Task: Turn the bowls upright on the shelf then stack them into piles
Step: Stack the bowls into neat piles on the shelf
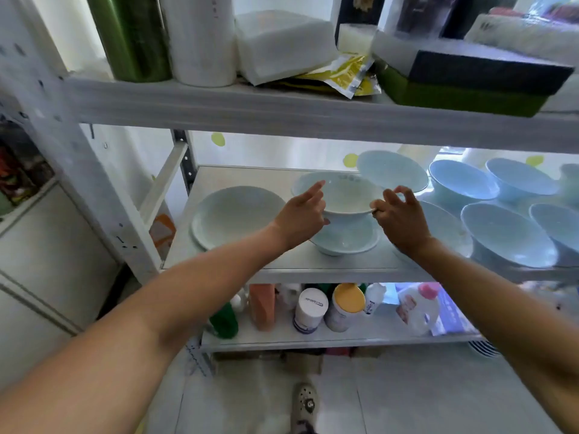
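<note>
While top bowl (338, 192) hangs just above lower bowl (344, 244), rim pinched by left hand (300, 216) and right hand (404, 222): could slip from thin pinch, land tilted, chip.

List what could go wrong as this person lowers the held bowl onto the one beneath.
The left hand and right hand grip the top bowl only at its rim; it could slip and chip the lower bowl.
The right forearm lies close to the blue bowls and might knock one.
The lower bowl stands near the front edge of the shelf; a push could send it off.
</note>
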Demonstrator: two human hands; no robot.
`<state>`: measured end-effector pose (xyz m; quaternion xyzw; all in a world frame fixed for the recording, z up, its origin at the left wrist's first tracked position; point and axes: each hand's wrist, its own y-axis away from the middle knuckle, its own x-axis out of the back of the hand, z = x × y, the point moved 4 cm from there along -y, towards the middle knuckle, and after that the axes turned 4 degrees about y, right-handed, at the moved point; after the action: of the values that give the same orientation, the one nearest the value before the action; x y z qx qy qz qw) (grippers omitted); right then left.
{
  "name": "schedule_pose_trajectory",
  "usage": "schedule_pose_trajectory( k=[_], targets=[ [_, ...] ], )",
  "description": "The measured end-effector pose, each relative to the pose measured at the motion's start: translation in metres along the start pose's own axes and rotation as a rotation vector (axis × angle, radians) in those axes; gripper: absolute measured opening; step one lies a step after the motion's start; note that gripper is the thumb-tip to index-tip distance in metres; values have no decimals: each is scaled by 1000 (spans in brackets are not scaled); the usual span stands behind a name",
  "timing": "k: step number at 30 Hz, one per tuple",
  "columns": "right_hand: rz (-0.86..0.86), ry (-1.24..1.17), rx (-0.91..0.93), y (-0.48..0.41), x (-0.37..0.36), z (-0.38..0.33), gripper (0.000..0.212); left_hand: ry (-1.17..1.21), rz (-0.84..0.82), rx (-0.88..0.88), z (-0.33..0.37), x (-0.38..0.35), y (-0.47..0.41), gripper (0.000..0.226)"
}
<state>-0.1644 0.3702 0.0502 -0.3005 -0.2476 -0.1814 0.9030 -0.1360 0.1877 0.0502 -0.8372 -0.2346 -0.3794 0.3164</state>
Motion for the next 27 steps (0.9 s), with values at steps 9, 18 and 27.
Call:
schedule_pose_trajectory(
  k=[9, 18, 27],
  targets=[
    [-131, -95, -7, 31, -5, -17, 17, 10, 31, 46, 30, 3, 14, 14],
    [-332, -357, -354, 50, -28, 10, 8, 592, -94, 616, 43, -6, 19, 52],
    [-762, -1276, -1087, 35, -36, -4, 40, 1428, -169, 1811, 79, -26, 22, 60]
  ],
)
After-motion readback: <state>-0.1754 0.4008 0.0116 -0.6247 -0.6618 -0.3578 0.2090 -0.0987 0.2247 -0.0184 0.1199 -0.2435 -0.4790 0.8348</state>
